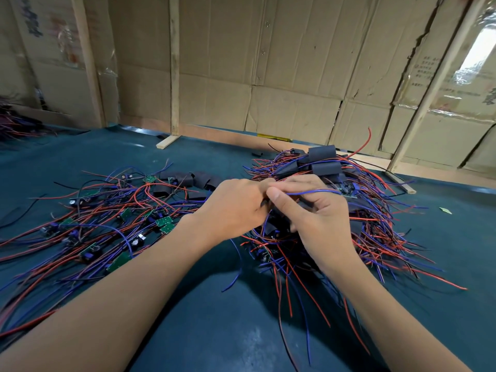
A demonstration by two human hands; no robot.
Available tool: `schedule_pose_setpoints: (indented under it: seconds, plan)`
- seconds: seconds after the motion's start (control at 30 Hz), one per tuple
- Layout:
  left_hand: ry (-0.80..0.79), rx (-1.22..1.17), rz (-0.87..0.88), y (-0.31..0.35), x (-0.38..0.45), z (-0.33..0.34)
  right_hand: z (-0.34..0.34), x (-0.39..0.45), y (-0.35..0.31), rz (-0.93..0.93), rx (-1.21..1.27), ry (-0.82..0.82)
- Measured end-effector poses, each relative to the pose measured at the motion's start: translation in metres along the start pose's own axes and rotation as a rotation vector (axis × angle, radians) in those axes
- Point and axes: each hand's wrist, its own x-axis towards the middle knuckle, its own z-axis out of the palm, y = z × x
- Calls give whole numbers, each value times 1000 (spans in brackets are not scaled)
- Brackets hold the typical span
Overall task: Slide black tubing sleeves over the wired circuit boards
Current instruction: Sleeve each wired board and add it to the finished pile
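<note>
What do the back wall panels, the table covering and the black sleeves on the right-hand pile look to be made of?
Wall panels: corrugated cardboard by the look, matte brown, with fold creases and torn seams, braced by pale wooden battens.
Table covering: probably a rubber or vinyl mat, dark teal with a soft sheen.
Black sleeves: likely thin flexible plastic tubing, matte, flattened.

Even, moderately bright indoor light. A glaring white patch on shiny tape (475,53) burns out at upper right of the frame. Soft shadows pool under the forearms on the tabletop (188,304). Wide-angle distortion bends the edges; far corners look slightly blurred.
</note>
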Motion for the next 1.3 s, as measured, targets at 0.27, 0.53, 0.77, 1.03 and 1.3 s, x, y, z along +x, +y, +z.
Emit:
schedule_pose_setpoints:
  seconds: [0.27, 0.53, 0.77, 1.03, 1.3]
  plan:
    - [123, -55, -97, -16, -4, 4, -3, 10, -11, 534, 592, 87]
    - [180, 48, -5, -22, -5, 3, -11, 14, -13, 489, 694, 173]
    - [373, 254, 138, -12, -1, -6, -2, 10, -13, 379, 523, 85]
    - [457, 257, 64, 3, 3, -10, 0, 6, -12, 351, 512, 34]
    - [409, 156, 20, 0, -1, -11, -3, 5, -11, 362, 627, 50]
